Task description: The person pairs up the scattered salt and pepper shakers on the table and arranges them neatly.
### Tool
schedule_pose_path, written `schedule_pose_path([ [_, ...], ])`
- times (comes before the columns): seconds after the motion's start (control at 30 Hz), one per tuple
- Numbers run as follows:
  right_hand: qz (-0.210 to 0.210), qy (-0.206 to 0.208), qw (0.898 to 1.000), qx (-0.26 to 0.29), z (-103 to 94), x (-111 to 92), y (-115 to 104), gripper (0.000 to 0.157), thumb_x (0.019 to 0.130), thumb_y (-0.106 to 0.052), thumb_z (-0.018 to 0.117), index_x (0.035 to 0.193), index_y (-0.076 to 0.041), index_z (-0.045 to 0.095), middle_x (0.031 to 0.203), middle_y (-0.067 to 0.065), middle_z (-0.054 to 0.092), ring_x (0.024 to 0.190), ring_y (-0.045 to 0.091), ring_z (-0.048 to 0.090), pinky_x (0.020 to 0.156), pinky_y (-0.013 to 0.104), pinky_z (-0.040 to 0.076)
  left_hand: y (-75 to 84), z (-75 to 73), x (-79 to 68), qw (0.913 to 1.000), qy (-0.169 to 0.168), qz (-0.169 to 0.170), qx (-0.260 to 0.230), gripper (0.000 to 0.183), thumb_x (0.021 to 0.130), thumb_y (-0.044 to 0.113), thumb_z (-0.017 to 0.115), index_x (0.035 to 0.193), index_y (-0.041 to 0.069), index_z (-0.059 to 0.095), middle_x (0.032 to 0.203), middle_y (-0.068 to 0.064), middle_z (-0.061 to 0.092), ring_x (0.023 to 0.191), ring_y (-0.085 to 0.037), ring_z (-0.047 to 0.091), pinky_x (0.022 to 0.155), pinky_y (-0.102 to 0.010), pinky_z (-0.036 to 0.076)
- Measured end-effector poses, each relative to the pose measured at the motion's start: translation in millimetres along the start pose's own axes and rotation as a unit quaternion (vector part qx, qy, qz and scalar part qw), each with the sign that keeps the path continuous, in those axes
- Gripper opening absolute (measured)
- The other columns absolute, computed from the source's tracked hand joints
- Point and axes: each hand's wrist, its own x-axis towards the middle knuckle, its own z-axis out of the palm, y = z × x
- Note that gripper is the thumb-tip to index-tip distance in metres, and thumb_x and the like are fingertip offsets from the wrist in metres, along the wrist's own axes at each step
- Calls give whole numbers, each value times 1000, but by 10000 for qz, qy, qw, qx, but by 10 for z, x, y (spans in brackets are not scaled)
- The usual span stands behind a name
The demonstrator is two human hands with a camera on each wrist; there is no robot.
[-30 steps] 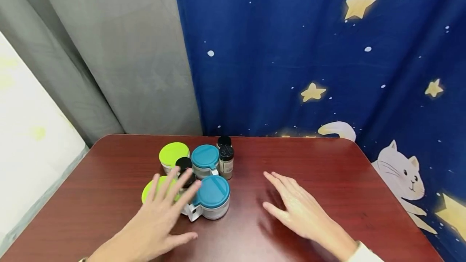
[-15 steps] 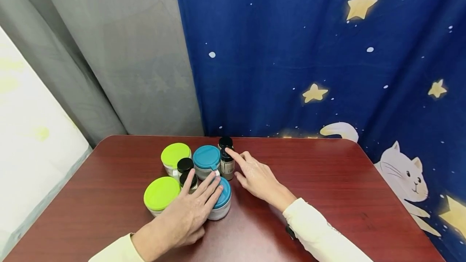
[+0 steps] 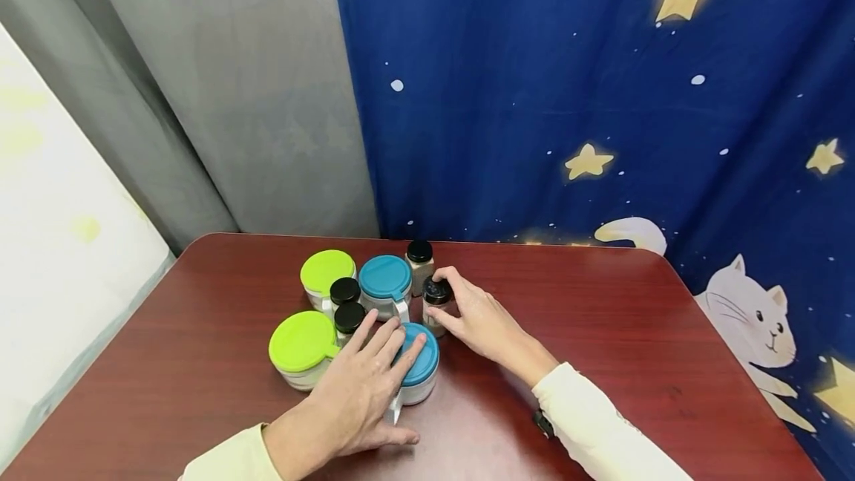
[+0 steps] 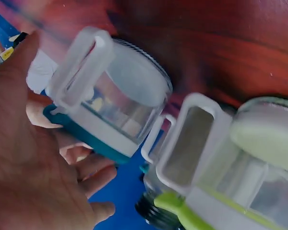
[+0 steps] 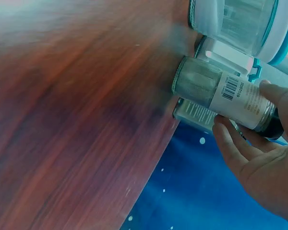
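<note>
My right hand (image 3: 486, 324) pinches a glass spice jar (image 5: 221, 96) with a black lid between thumb and fingers. In the right wrist view its white label with a barcode shows. My left hand (image 3: 361, 392) lies over the front blue-lidded jar (image 3: 422, 366), fingers spread and nearly straight, covering the left part of its lid. That jar's white handle (image 4: 84, 67) faces my palm in the left wrist view. Left of this hand are a green-lidded jar (image 3: 303, 347) and two black-lidded spice jars, the nearer (image 3: 349, 318) right by my fingertips.
Behind stand another green-lidded jar (image 3: 327, 271), a second blue-lidded jar (image 3: 385, 278) and another black-lidded spice jar (image 3: 420, 266) near the far edge of the brown table (image 3: 568, 303). Grey and dark blue curtains (image 3: 501, 95) hang beyond it.
Both hands have come in to the jars. The right hand has taken hold of the front right spice jar and drawn it slightly rightward. The front blue-lidded jar has shifted right and turned.
</note>
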Motion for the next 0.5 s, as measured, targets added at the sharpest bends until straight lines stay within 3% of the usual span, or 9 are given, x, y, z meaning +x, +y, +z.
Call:
schedule_pose_path([
  [0.13,71,-114,9999,-73,-91,-121,-13,55,92,-22,79,134,-18,43,105,-1,66,84,14,65,73,33,53,45,-13,28,9998,28,-190,-70,117,74,85,62,155,4,40,133,-19,47,131,-37,41,116,-51,25],
  [0.3,30,-173,9995,-266,-177,-273,-68,61,87,-22,84,132,-18,43,99,-3,68,77,11,65,68,30,53,145,-12,34,9965,428,-559,-458,119,67,84,70,149,1,47,125,-22,48,121,-37,44,105,-43,42],
  [0.4,43,-213,9994,-257,-193,-380,-94,60,87,-22,83,132,-18,44,101,-2,69,80,10,67,69,29,54,206,40,27,9903,541,-738,-1044,117,68,84,71,148,2,47,138,-24,45,129,-38,43,98,-42,50],
  [0.5,75,-269,9996,-77,-189,-495,-101,60,89,-19,82,135,-19,44,105,-2,69,85,11,69,71,29,55,256,111,10,9795,438,-936,-1731,115,69,83,70,150,5,47,152,-25,35,136,-41,40,91,-48,54],
])
